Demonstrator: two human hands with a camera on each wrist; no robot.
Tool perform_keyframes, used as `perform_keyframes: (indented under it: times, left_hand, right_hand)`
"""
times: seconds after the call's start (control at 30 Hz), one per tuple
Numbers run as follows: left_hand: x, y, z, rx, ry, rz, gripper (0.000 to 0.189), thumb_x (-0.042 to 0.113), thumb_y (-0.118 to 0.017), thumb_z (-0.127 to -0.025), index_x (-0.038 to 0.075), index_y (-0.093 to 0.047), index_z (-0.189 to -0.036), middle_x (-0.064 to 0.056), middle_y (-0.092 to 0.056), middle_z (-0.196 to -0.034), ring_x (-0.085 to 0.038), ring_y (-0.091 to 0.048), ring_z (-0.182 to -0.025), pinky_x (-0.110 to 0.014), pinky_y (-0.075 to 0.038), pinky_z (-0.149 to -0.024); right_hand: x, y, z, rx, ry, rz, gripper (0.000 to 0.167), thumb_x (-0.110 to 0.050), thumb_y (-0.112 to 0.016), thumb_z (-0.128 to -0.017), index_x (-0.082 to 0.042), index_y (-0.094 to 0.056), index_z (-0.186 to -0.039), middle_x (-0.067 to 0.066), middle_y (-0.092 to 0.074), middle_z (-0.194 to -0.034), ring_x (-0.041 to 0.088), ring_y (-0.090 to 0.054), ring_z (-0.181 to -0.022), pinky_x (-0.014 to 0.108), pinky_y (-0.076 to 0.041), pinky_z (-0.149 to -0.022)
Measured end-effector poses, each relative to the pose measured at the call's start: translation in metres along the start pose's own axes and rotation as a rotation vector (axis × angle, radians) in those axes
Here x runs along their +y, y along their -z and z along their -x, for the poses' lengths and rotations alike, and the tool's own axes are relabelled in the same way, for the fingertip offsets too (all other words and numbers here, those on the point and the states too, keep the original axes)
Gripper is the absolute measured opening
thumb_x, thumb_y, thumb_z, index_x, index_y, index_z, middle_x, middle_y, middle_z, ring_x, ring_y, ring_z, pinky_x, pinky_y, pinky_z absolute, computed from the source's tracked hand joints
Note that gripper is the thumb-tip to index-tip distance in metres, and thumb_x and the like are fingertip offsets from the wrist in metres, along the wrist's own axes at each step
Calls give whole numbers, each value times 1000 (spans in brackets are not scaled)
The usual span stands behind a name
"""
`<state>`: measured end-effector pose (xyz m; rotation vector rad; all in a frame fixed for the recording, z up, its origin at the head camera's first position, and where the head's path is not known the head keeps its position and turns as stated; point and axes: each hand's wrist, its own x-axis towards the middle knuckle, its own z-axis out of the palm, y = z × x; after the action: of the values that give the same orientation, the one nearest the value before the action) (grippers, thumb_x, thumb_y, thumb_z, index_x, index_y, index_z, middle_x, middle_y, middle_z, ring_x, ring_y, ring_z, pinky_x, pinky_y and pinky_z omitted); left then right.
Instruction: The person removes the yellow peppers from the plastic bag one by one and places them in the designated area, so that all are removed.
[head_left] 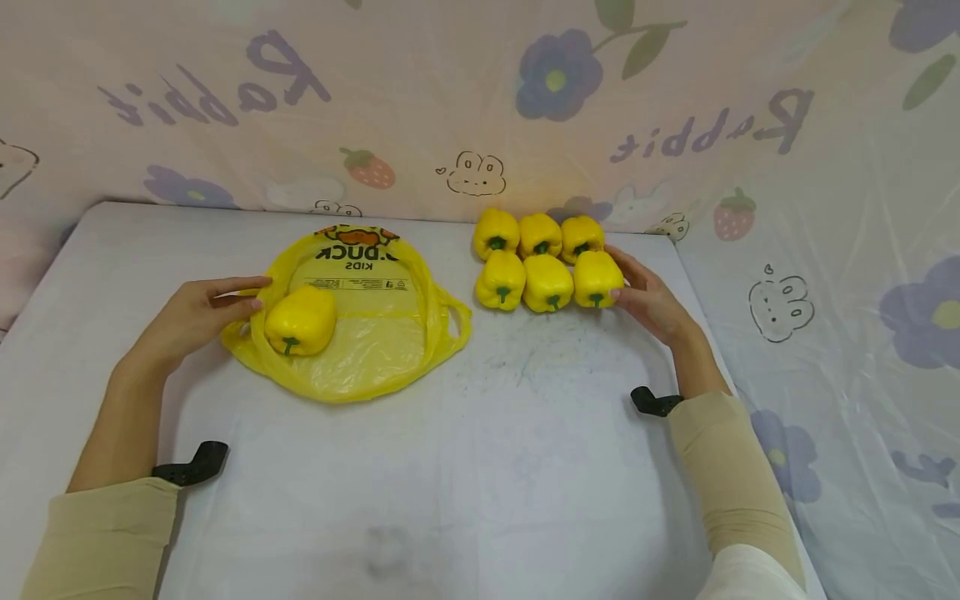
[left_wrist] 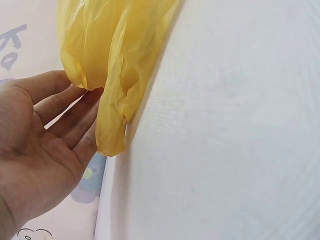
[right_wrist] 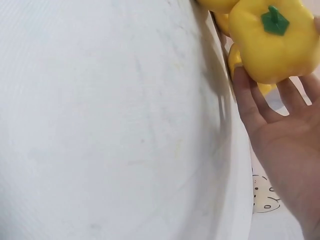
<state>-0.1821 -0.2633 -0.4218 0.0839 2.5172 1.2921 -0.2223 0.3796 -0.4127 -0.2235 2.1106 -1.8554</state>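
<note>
A yellow plastic bag (head_left: 382, 354) with handles lies spread on the table, its mouth facing up. One yellow bell pepper (head_left: 302, 319) rests inside its left part. At the bag's left rim, my left hand (head_left: 197, 317) touches the plastic with extended, slightly bent fingers; in the left wrist view the fingertips pass behind the hanging plastic (left_wrist: 117, 75). On the right, several yellow bell peppers (head_left: 547, 283) with green stems stand in two rows. My right hand (head_left: 651, 298) holds the front right bell pepper (head_left: 597, 277), thumb at its near side and fingers round its far side.
A white cloth covers the table (head_left: 420, 492). Behind it and to the right hangs a printed curtain (head_left: 420, 100) with flowers, rabbits and strawberries. Black wrist devices (head_left: 197, 464) sit at both sleeve cuffs.
</note>
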Motion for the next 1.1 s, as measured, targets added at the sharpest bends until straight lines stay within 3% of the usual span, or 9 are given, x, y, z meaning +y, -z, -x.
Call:
perform_keyframes:
  times: [0.13, 0.2, 0.33, 0.43, 0.53, 0.67, 0.87, 1.1]
  left_hand:
    - [-1, 0, -1, -7, 1, 15, 66, 49, -56, -98, 8, -45, -149, -21, -38, -154, -41, -37, -138, -61, -31, -107]
    - [0, 0, -1, -7, -2, 12, 65, 49, -56, -99, 9, -45, -149, -20, -39, -154, -39, -39, -137, -57, -34, -106]
    - [0, 0, 0, 8, -7, -19, 63, 50, -54, -99, 11, -47, -148, -17, -44, -151, -20, -49, -127, -29, -42, -96]
    - [1, -1, 1, 15, -14, -27, 62, 50, -54, -100, 11, -48, -148, -16, -45, -150, -13, -50, -121, -18, -39, -88]
    - [2, -1, 2, 16, -17, -20, 63, 50, -53, -100, 10, -48, -148, -17, -45, -150, -21, -49, -126, -20, -38, -89]
    - [1, -2, 2, 12, -16, -12, 63, 50, -53, -100, 9, -47, -148, -17, -44, -151, -32, -44, -131, -17, -38, -88]
    - [0, -2, 1, 6, -14, -10, 63, 50, -53, -100, 10, -47, -148, -17, -43, -152, -31, -44, -131, -10, -37, -84]
    - [1, -1, 2, 13, -24, -6, 63, 49, -54, -100, 9, -47, -148, -16, -44, -152, -26, -46, -129, -6, -37, -81]
  right_hand:
    - [4, 1, -1, 14, -25, 17, 77, 4, -52, -94, -22, -21, -160, -3, -13, -165, 23, -16, -148, 55, -16, -118]
    - [5, 2, -2, 13, -25, 28, 77, 4, -52, -94, -22, -21, -160, -2, -13, -165, 24, -15, -148, 55, -16, -118]
    - [7, 3, -3, -5, -26, 55, 74, 4, -53, -95, -19, -24, -159, -2, -14, -165, 24, -13, -149, 44, -25, -117]
    - [7, 3, -2, -14, -37, 71, 74, 3, -55, -95, -19, -23, -159, -2, -14, -165, 24, -14, -149, 33, -35, -111]
    - [8, 3, -2, -16, -46, 91, 74, 0, -57, -96, -20, -24, -159, -2, -15, -165, 26, -15, -149, 31, -36, -110]
    - [9, 4, -2, -19, -54, 116, 75, -1, -59, -96, -20, -24, -159, 0, -16, -165, 29, -19, -148, 42, -25, -117]
    - [10, 4, -2, -20, -53, 121, 75, 1, -57, -97, -20, -21, -160, -2, -15, -166, 27, -18, -149, 46, -18, -119]
    - [11, 4, 0, 4, -49, 136, 73, -3, -57, -99, -24, -23, -160, -3, -14, -166, 29, -19, -148, 48, -18, -119]
